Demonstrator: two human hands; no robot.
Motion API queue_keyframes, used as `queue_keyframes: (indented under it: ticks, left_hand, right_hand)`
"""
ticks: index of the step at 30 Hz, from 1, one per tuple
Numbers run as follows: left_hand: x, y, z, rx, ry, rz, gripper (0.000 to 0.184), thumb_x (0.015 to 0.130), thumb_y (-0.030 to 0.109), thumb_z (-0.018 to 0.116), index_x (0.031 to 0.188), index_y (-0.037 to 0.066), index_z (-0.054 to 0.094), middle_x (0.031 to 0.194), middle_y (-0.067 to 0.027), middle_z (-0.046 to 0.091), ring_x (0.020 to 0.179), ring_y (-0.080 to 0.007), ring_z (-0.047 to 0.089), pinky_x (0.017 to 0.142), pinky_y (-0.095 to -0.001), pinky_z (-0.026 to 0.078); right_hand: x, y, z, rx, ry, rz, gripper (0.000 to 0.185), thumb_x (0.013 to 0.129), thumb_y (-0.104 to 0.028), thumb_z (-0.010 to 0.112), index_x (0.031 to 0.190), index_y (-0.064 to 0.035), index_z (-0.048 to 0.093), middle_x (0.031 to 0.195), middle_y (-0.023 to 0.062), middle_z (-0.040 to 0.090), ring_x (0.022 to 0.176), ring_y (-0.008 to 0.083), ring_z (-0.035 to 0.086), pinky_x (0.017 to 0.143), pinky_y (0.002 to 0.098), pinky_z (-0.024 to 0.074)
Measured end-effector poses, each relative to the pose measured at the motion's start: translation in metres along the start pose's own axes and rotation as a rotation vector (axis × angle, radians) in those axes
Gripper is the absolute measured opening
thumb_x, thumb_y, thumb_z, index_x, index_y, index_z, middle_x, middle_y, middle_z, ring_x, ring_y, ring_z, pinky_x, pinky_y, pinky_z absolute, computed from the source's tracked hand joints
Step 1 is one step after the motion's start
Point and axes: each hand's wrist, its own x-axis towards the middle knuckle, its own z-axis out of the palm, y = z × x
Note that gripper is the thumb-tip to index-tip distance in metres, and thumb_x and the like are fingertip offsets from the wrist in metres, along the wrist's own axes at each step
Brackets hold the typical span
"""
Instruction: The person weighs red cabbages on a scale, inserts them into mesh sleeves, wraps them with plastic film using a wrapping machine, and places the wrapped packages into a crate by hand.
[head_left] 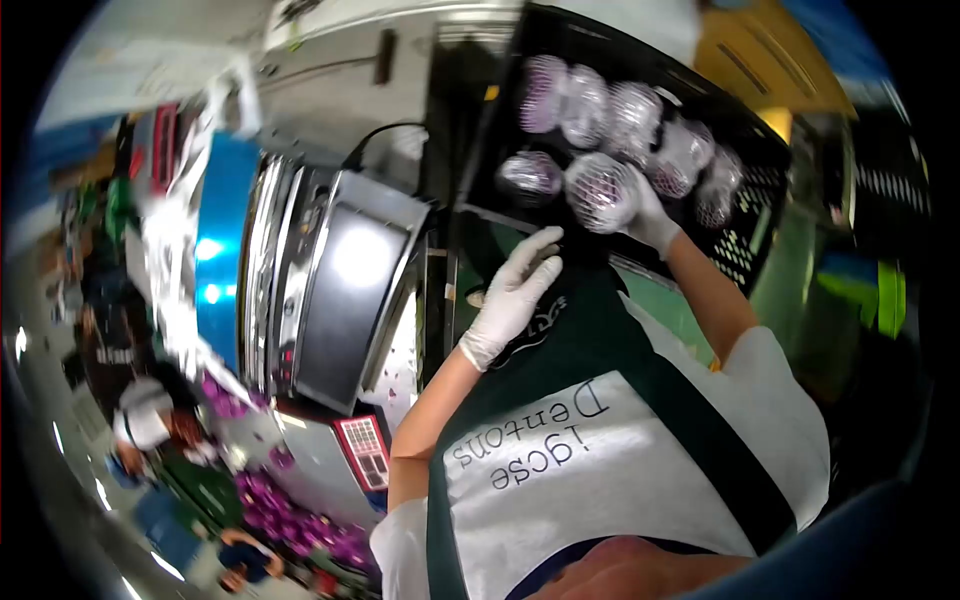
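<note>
My right hand (652, 218), in a white glove, is closed around a round, film-wrapped purple bundle (600, 192) with a net-like pattern. It is over the near side of a black plastic crate (745, 95). Several similar wrapped bundles (632, 115) lie in the crate, in a row behind it, and another wrapped bundle (530, 177) is just to its left. My left hand (515, 295), also gloved, is in front of my dark green apron (580, 350), near the crate's front edge. Its fingers are stretched out and hold nothing.
To the left stands a wrapping machine with a grey plate (350, 270) and a roll of blue material (225, 250). A red and white keypad panel (362, 450) sits at its near end. A pile of shiny purple produce (290, 515) and other people (150, 420) appear at the lower left.
</note>
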Motion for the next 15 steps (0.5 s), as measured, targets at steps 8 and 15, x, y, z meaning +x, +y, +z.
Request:
queue_keyframes:
  ticks: [8,15]
  left_hand:
    - [-0.052,0.003,-0.043,0.323,0.509,0.121,0.037,0.093,0.021,0.058,0.125,0.003,0.054,0.12,-0.0137,0.057,0.11,-0.0262,0.057,0.099,-0.0341,0.043]
    - [-0.133,-0.024,-0.08,0.48,0.785,0.207,0.042,0.091,0.027,0.058,0.126,0.003,0.055,0.125,-0.0178,0.056,0.118,-0.0324,0.053,0.101,-0.0379,0.042]
  right_hand:
    - [0.025,0.016,-0.058,-1.128,0.239,-0.257,0.034,0.094,-0.023,0.058,0.115,0.0032,0.062,0.112,0.0118,0.064,0.101,0.0175,0.058,0.091,0.0298,0.0446]
    - [0.066,0.012,0.098,-1.447,0.116,-0.958,0.024,0.096,-0.014,0.052,0.113,0.0001,0.062,0.121,0.0131,0.056,0.111,0.0271,0.053,0.098,0.0373,0.0414]
